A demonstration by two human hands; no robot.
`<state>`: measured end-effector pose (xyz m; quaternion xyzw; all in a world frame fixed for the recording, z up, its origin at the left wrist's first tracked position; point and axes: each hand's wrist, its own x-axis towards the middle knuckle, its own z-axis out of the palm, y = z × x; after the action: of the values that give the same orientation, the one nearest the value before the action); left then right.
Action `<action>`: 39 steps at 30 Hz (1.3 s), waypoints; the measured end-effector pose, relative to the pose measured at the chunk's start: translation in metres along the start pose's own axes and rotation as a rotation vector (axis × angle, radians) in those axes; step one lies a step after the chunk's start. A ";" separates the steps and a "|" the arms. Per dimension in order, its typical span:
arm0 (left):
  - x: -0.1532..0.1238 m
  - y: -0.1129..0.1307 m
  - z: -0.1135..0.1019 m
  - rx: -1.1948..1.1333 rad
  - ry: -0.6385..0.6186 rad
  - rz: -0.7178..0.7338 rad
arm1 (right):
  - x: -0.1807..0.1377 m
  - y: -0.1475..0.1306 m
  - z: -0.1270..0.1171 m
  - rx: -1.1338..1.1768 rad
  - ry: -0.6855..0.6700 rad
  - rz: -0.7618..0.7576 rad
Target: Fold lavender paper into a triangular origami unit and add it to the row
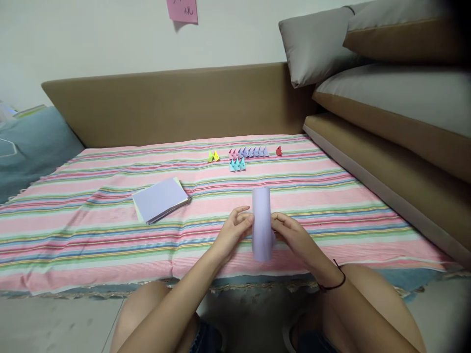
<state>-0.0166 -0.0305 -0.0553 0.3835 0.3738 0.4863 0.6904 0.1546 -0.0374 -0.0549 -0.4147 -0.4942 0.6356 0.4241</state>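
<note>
A lavender sheet of paper (261,223), folded into a narrow upright strip, is held between both hands above the near edge of a striped cloth (91,230). My left hand (235,230) pinches its left edge. My right hand (290,234) pinches its right edge; a dark band circles that wrist. A stack of pastel paper squares (161,199), lavender on top, lies to the left on the cloth. Farther back sit small folded paper pieces: several purple, pink and blue ones (247,156), a yellow-green pair (213,156) and one red piece (278,151).
The cloth covers a low brown sofa seat with a backrest (176,103) behind. Brown and grey cushions (397,98) are piled at the right. A blue-grey cover (33,147) lies at the left. A pink note (182,10) hangs on the wall. My knees show at the bottom.
</note>
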 end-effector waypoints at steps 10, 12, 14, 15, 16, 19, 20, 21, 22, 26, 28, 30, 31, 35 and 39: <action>-0.010 0.001 0.008 0.270 -0.035 0.147 | -0.002 0.019 0.012 0.007 0.240 -0.091; -0.011 0.002 0.008 0.473 0.024 0.255 | -0.001 0.023 0.014 -0.018 0.209 -0.092; -0.011 0.004 0.005 0.693 0.108 0.374 | -0.001 0.024 0.012 -0.092 0.176 -0.094; -0.010 0.006 0.003 0.782 0.139 0.412 | -0.001 0.023 0.010 -0.147 0.186 -0.120; -0.011 0.007 0.001 0.853 0.157 0.432 | -0.002 0.020 0.008 -0.213 0.211 -0.168; -0.013 0.012 -0.005 1.042 0.147 0.458 | -0.008 0.001 0.003 -0.482 0.284 -0.440; -0.015 0.014 -0.005 1.124 0.129 0.478 | -0.010 -0.006 0.003 -0.582 0.265 -0.529; -0.017 0.016 -0.005 1.211 0.101 0.512 | -0.012 -0.014 0.003 -0.670 0.248 -0.613; -0.019 0.018 -0.004 1.289 0.069 0.558 | -0.015 -0.020 0.004 -0.736 0.235 -0.680; -0.028 0.027 0.003 1.364 -0.059 0.743 | -0.020 -0.031 0.008 -0.725 0.216 -0.719; -0.030 0.031 0.006 1.295 -0.065 0.773 | -0.021 -0.029 0.008 -0.643 0.261 -0.672; -0.031 0.034 0.008 1.237 -0.061 0.780 | -0.021 -0.026 0.005 -0.582 0.292 -0.656; -0.031 0.034 0.008 1.221 -0.061 0.784 | -0.022 -0.025 0.003 -0.572 0.290 -0.659; -0.031 0.033 0.008 1.216 -0.048 0.829 | -0.024 -0.028 0.001 -0.674 0.205 -0.724; -0.034 0.032 0.009 1.224 -0.029 0.866 | -0.026 -0.033 0.004 -0.794 0.177 -0.820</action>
<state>-0.0294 -0.0566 -0.0179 0.8182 0.3840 0.4146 0.1057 0.1630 -0.0581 -0.0189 -0.3681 -0.7779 0.1479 0.4872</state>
